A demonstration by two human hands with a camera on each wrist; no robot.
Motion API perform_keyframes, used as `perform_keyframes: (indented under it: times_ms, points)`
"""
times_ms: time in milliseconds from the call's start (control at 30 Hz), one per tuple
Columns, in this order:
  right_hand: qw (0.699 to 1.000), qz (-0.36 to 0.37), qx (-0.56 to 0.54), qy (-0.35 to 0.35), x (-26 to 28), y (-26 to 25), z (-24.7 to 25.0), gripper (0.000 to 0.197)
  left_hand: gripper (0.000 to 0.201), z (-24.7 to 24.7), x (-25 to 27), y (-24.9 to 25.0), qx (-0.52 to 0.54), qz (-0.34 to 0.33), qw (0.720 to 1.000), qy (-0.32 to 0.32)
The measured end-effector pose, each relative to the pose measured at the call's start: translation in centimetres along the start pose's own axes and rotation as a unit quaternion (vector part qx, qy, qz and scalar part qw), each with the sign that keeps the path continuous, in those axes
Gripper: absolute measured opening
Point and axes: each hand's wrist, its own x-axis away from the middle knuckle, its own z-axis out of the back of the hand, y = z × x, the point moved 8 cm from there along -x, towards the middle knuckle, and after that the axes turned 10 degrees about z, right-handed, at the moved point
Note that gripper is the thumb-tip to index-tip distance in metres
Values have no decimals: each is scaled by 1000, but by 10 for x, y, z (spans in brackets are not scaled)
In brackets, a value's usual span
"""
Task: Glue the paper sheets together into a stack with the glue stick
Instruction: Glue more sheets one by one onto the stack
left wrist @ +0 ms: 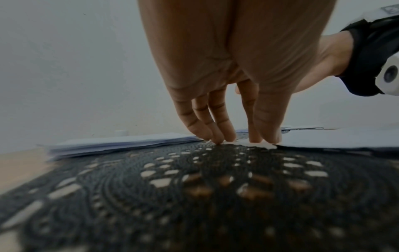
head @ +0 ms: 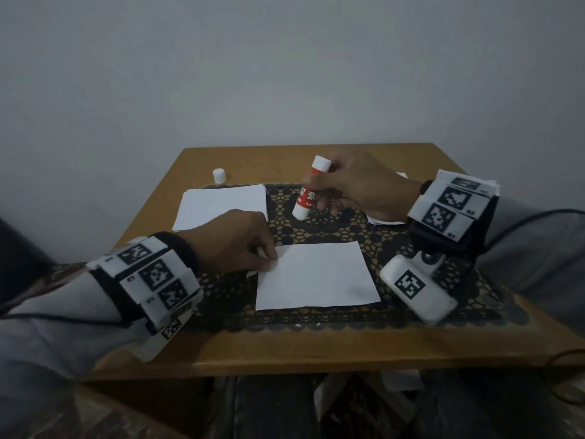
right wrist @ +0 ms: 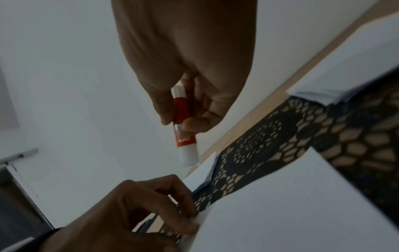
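Nearest the lens, the left hand [head: 235, 240] pins the left edge of a single paper sheet [head: 316, 275] with its fingertips [left wrist: 218, 139], fingers extended onto the black lace mat [head: 316, 229]; far left on the table [head: 278, 350] stands a white cap [head: 219, 176], a paper stack [head: 221, 204] beside it; centre, the glue stick [head: 308, 193] tilts above the mat, gripped by the right hand [head: 361, 185]; more sheets [head: 384, 220] lie under that wrist.
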Motion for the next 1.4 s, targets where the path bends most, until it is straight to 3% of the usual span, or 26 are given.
perform_keyframes:
  times_ms: [200, 400, 833, 933, 1033, 1167, 1400]
  points:
    - [999, -15, -44, 11, 0, 4, -8, 34, 20, 0, 0, -2, 10, 8, 1000, 2]
    - [1000, -11, -17, 2, 4, 5, -7, 33, 21, -2, -2, -3, 15, 16, 1000, -4]
    - [997, 31, 49, 52, 4, 3, 0, 31, 20, 0, -1, -3, 15, 17, 1000, 0]
    - [998, 29, 46, 36, 7, 2, -7, 29, 21, -1, -2, -3, 11, 23, 1000, -8]
    - [999, 18, 44, 15, 9, 2, -15, 42, 24, -2, -2, -4, 3, 31, 999, -11]
    - [992, 43, 116, -31, 10, 1, -29, 22, 40, -5, -4, -15, -19, 89, 996, -20]
    - [980, 77, 176, -53, 7, 0, -54, 21, 56, -6, -5, -23, -48, 138, 989, -27]
